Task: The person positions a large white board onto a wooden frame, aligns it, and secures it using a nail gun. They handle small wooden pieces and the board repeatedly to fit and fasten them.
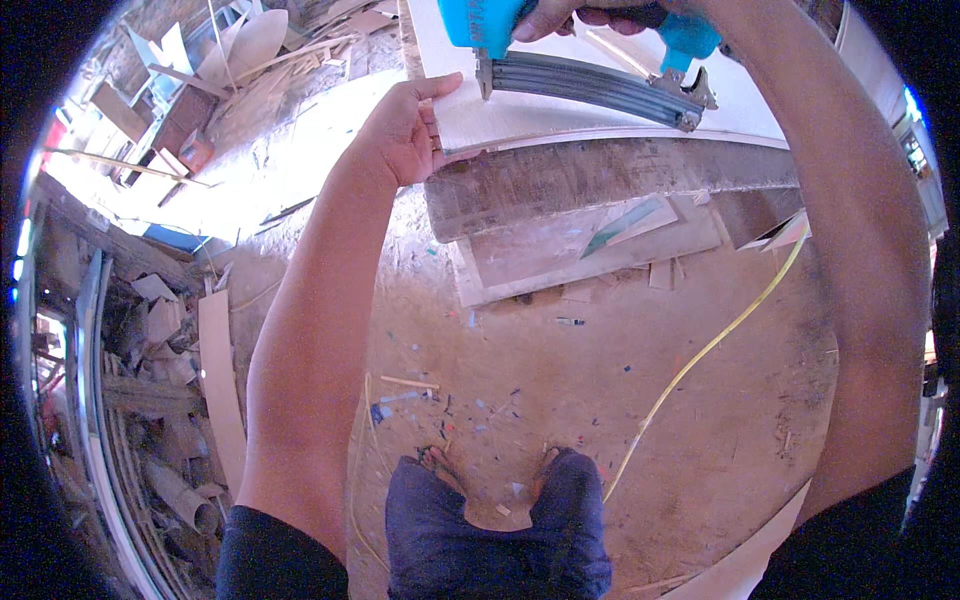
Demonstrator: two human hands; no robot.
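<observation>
My right hand (612,16) is wrapped round the handle of a turquoise nail gun (590,88) at the top of the view, partly cut off by the upper edge. Its long grey magazine slants down to the right, over a white panel (752,105). At the panel's left corner, my left hand (400,135) grips the edge, thumb lying on top and fingers curled at the side. The nail gun's nose rests close to the left thumb; whether it touches the panel I cannot tell. Beneath the panel is a worn wooden workbench (610,185).
Boards and a green-tinted piece lean under the bench (590,255). A yellow hose (690,370) runs across the littered floor on the right. Wood scraps (165,330) and a long strip (218,370) stand at left. More offcuts (240,50) are piled far left.
</observation>
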